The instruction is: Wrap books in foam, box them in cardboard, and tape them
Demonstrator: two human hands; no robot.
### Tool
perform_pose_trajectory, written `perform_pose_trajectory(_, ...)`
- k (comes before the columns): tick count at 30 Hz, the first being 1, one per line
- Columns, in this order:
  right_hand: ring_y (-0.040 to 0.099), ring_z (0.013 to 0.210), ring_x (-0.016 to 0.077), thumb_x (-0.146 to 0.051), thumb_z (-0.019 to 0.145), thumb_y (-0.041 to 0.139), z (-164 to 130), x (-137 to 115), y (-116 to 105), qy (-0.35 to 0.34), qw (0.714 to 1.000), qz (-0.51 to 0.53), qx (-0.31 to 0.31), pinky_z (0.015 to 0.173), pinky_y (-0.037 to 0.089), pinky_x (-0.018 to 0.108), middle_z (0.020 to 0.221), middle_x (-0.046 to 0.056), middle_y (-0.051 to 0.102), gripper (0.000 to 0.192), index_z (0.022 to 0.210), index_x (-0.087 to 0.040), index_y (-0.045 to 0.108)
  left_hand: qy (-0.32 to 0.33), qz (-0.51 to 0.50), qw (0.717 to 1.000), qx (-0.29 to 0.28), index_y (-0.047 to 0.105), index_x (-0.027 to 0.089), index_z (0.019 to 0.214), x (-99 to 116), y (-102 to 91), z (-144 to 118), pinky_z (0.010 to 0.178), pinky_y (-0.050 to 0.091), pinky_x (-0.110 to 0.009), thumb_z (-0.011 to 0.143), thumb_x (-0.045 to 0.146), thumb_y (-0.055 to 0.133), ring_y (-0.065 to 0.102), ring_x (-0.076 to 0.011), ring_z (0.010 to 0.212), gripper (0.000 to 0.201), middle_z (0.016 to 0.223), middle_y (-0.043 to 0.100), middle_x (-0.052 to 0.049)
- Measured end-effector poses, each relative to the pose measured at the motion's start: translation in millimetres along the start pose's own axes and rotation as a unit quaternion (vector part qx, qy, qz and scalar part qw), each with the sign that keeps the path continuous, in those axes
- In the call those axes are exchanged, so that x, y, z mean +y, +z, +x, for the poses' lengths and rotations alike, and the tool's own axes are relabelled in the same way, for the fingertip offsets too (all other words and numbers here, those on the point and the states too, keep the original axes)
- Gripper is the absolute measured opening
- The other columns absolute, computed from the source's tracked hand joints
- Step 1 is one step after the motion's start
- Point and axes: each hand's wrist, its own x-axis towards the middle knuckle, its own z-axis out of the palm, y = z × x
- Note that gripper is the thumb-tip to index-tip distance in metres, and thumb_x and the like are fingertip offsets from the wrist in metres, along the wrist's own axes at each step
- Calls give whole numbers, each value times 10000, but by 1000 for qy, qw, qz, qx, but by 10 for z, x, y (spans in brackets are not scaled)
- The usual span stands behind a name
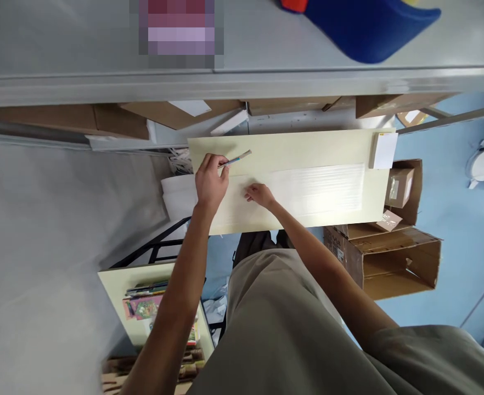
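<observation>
My left hand (210,184) grips a thin grey, blue-banded stick-like tool (237,159), whose tip points right over a long cream board (308,147). My right hand (259,194) rests fingers-down on a translucent white ribbed sheet (320,189) that lies on the board. The two hands are close together near the board's left end. A small white block (383,150) sits at the board's right end.
Open cardboard boxes (398,258) stand on the blue floor below the board's right end. A small cream table (118,285) with books and pens is at lower left. A grey shelf edge (225,85) with brown boxes under it runs across the top. A blue object (369,24) lies top right.
</observation>
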Motion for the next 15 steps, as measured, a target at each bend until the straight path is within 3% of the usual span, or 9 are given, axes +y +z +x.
perform_pose_trajectory(2, 821, 794, 151, -448, 1080, 772, -157, 203, -379, 0, 996, 83, 27, 846, 651, 269, 986, 53, 888, 278, 925, -218, 746, 1, -55, 998, 8, 669, 248, 1125, 291, 208, -202, 1097, 593, -397, 1070, 371, 688, 746, -272, 1180, 136, 1185, 746, -82)
perform_pose_trajectory(4, 840, 882, 178, -593, 1051, 776, -378, 410, -850, 1, 987, 149, 54, 882, 665, 297, 1042, 69, 889, 378, 982, -222, 768, -41, -152, 987, -1, 654, 246, 1124, 541, 570, -402, 1000, 630, -374, 1067, 492, 715, 775, -248, 1078, 260, 1122, 751, -69)
perform_pose_trajectory(9, 846, 1067, 249, -920, 989, 588, -965, 919, -2002, -6, 971, 209, 117, 930, 672, 340, 1093, 99, 874, 727, 1037, -218, 769, -218, -360, 901, -108, 653, 224, 1027, 1045, 1870, -802, 813, 646, -351, 903, 656, 855, 794, -237, 925, 492, 1016, 780, -78)
perform_pose_trajectory(12, 829, 1083, 276, -942, 893, 684, -1144, 1181, -2439, -44, 974, 171, 139, 947, 668, 372, 1091, 103, 870, 734, 1019, -223, 764, -270, -373, 880, -118, 666, 215, 995, 1303, 2556, -900, 814, 637, -359, 840, 631, 901, 791, -248, 926, 502, 992, 799, -94)
perform_pose_trajectory(15, 819, 1115, 297, -857, 834, 803, -1144, 1357, -2676, -76, 973, 123, 177, 994, 658, 401, 1123, 110, 874, 654, 1033, -236, 761, -277, -340, 893, -96, 680, 215, 968, 1479, 2978, -897, 848, 625, -361, 842, 572, 904, 795, -258, 947, 440, 976, 809, -98)
